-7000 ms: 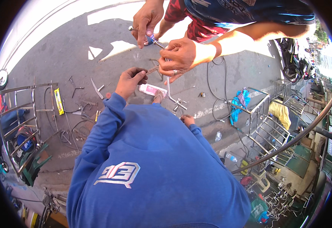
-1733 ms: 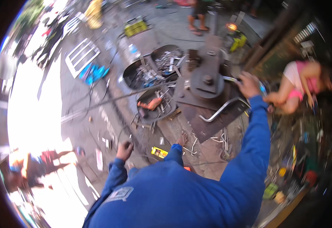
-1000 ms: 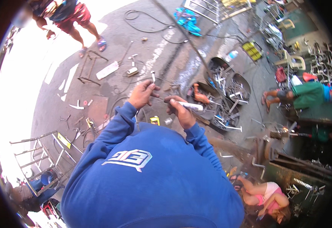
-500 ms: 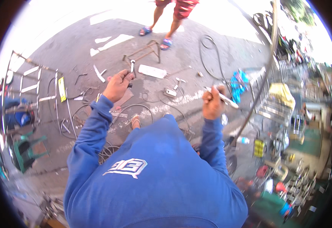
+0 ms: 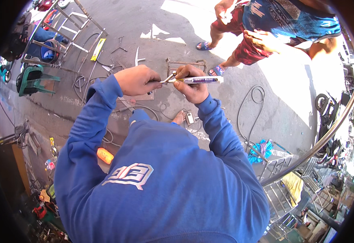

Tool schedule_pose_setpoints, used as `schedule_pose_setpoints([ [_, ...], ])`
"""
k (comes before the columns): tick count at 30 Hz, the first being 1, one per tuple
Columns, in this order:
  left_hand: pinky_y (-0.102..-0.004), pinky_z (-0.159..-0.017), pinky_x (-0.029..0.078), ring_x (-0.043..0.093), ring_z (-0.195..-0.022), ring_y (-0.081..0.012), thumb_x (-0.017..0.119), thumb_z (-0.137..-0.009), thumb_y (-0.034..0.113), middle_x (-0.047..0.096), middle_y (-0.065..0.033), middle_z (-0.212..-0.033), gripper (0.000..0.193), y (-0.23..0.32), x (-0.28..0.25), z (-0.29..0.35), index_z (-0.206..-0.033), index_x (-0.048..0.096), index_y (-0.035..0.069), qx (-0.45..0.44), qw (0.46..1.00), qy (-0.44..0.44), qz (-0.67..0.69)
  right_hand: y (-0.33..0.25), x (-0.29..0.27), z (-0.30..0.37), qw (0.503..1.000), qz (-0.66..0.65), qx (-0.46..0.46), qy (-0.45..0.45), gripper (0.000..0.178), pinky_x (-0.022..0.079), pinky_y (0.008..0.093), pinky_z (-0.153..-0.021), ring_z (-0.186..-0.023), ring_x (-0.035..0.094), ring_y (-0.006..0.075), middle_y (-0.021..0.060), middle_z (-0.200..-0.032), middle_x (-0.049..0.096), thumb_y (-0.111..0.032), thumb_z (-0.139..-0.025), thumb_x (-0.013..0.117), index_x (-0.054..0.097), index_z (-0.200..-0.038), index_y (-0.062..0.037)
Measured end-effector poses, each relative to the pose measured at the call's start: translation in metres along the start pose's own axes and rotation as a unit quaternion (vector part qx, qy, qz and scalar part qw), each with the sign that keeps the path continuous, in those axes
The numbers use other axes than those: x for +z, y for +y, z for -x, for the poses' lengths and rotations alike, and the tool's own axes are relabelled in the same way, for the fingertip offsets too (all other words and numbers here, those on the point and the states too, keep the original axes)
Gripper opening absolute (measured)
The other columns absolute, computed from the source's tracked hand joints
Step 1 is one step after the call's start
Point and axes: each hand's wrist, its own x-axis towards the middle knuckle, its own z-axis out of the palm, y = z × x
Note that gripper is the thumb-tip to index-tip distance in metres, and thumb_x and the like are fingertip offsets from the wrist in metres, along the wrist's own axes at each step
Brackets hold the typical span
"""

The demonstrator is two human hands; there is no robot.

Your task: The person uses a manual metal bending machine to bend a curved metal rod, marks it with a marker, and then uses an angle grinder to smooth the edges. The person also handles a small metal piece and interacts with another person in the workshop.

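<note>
white marker (image 5: 207,80) pinched in the right hand (image 5: 193,88), just beside or touching (hard to tell) the small metal rod (image 5: 167,78) held in the left hand (image 5: 137,80), above the grey pavement (image 5: 144,24). best to clamp the rod firmly, go slowly and press lightly.

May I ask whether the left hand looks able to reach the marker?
Probably yes: the marker is close to the left hand, though the right hand grips it and the left holds a bent metal rod.
</note>
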Motion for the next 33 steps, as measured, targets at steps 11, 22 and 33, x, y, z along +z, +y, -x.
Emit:
schedule_pose_setpoints([
  [11, -0.0400, -0.060, 0.045, 0.062, -0.063, -0.0330, 0.056, -0.091, 0.023, 0.062, -0.0217, -0.070, 0.028, 0.015, -0.010, -0.032, -0.100, 0.061, -0.003, -0.018, 0.999, 0.013, -0.041, 0.014, -0.033, -0.014, 0.998, 0.044, -0.034, -0.028, 0.014, 0.039, 0.0287, -0.053, -0.059, 0.050, 0.0132, 0.0063, -0.066, 0.056, -0.006, -0.077, 0.070, 0.057, -0.077, -0.0011],
  [22, -0.0362, -0.060, 0.047, 0.063, -0.063, -0.0264, 0.056, -0.091, 0.022, 0.064, -0.0177, -0.071, 0.027, 0.011, -0.022, -0.039, -0.104, 0.064, 0.000, -0.030, 0.998, -0.019, -0.045, 0.014, -0.033, -0.017, 0.998, 0.048, -0.023, -0.020, 0.013, 0.040, 0.0278, -0.055, -0.060, 0.052, 0.0129, 0.0060, -0.066, 0.056, -0.007, -0.078, 0.069, 0.058, -0.077, -0.0004],
  [33, -0.0362, -0.063, 0.046, 0.063, -0.067, -0.0249, 0.054, -0.091, 0.023, 0.064, -0.0150, -0.072, 0.025, 0.002, -0.026, -0.035, -0.098, 0.065, 0.001, 0.005, 1.000, -0.014, -0.018, 0.019, -0.029, -0.013, 0.999, 0.048, -0.022, 0.005, 0.013, 0.040, 0.0267, -0.056, -0.062, 0.050, 0.0105, 0.0047, -0.069, 0.056, -0.005, -0.079, 0.068, 0.056, -0.076, -0.0010],
])
